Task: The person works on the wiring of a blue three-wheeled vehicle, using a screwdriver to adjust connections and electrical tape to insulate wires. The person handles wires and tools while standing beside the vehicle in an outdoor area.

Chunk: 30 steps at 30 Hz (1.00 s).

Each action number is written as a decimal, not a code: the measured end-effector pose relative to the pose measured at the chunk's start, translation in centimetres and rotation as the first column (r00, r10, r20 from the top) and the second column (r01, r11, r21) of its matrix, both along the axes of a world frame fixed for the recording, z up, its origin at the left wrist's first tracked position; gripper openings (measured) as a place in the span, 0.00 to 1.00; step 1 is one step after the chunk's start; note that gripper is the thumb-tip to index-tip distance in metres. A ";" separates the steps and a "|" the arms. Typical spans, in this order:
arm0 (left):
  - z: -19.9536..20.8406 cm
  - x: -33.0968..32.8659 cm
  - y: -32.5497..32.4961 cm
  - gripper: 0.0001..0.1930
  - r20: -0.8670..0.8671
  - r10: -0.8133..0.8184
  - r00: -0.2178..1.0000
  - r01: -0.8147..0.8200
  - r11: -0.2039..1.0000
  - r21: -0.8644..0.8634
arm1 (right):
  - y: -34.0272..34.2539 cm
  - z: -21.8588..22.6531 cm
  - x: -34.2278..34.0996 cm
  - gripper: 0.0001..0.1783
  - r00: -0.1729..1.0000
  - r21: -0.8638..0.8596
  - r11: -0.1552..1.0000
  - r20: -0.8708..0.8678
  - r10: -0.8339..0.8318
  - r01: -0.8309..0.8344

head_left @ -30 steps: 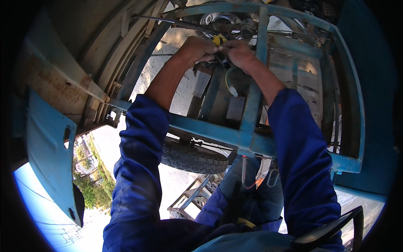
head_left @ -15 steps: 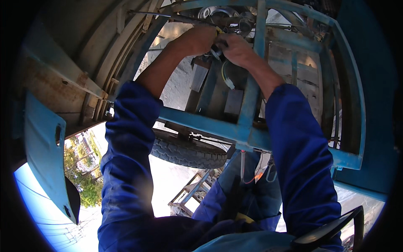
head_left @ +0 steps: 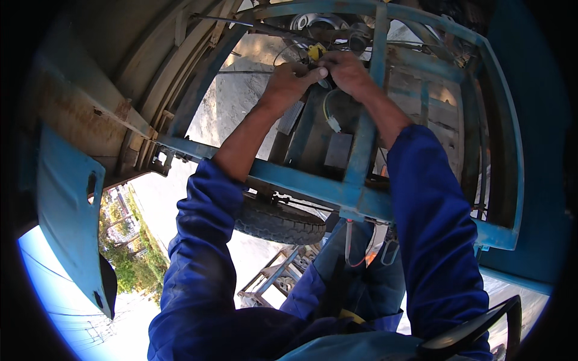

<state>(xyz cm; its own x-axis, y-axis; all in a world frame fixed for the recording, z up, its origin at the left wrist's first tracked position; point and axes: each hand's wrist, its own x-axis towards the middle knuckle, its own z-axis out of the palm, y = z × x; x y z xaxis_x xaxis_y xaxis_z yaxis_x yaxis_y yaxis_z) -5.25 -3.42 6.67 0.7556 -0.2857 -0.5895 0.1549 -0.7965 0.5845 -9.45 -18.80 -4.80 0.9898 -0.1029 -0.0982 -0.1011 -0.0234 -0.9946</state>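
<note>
Both hands reach into a blue metal frame (head_left: 301,180) and meet near its far side. My left hand (head_left: 286,87) has its thumb stretched toward the right fingertips, its fingers curled. My right hand (head_left: 348,73) is closed in a pinch at dark wiring; what lies in its fingers is too small to make out. Just beyond the fingertips sits a yellow part (head_left: 316,52), with a thin dark wire curving off to its left. Below the right hand hangs a green-yellow wire ending in a white connector (head_left: 333,124). A finned metal box (head_left: 291,117) lies beneath my left wrist.
A tyre (head_left: 280,222) sits under the near frame rail. A flat grey box (head_left: 338,150) is inside the frame. On the left are a rusty panel (head_left: 90,102) and a blue sheet-metal flap (head_left: 69,198). A dark-edged mirror (head_left: 475,331) stands at lower right.
My left hand has drawn nearer and lower, its thumb now pointing at the right fingertips. The yellow part shows more fully. My right hand has shifted only slightly.
</note>
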 end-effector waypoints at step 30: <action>-1.3 3.2 -0.4 0.25 0.193 -0.330 0.924 0.297 0.937 0.183 | -0.2 -0.7 0.4 0.14 1.000 -0.092 0.996 0.004 0.000 0.000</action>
<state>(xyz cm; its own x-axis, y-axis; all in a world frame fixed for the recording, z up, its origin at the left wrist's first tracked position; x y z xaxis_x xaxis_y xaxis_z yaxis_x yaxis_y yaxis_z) -2.10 -3.79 5.39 0.7554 -0.4513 -0.4751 -0.2343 -0.8631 0.4474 -9.09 -18.99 -5.53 0.9901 -0.1117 -0.0849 -0.0977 -0.1147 -0.9886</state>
